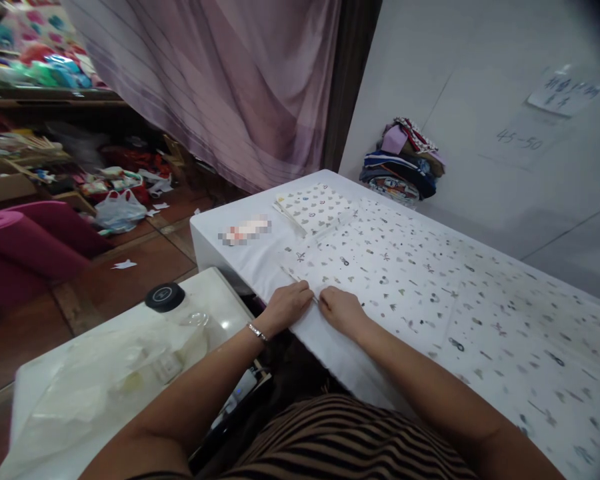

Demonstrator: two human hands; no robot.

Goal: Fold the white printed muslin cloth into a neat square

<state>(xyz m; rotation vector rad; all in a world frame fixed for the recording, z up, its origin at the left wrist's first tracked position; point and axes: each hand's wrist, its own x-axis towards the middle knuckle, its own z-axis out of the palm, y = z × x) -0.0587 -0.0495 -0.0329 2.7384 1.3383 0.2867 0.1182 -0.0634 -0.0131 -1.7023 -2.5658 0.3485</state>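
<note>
A large white cloth with a small printed pattern (pixel 405 280) lies spread over the white-covered table (pixel 220 267). At its near edge, my left hand (pixel 287 308) is closed, fingers pinched on the cloth's border. Close beside it, my right hand (pixel 344 312) is also closed on the same edge, knuckles up. A short bit of the edge shows between the two hands. Beyond them, a folded patterned cloth (pixel 314 208) rests at the far end of the table. The fingertips themselves are mostly hidden.
To the left stands a lower white table (pixel 225 300) bearing a round black lid (pixel 165 297) and clear plastic wrapping (pixel 110 373). A stack of folded fabrics (pixel 403 163) sits by the wall. A pink curtain (pixel 260 87) hangs behind; a pink roll (pixel 35 247) lies on the floor.
</note>
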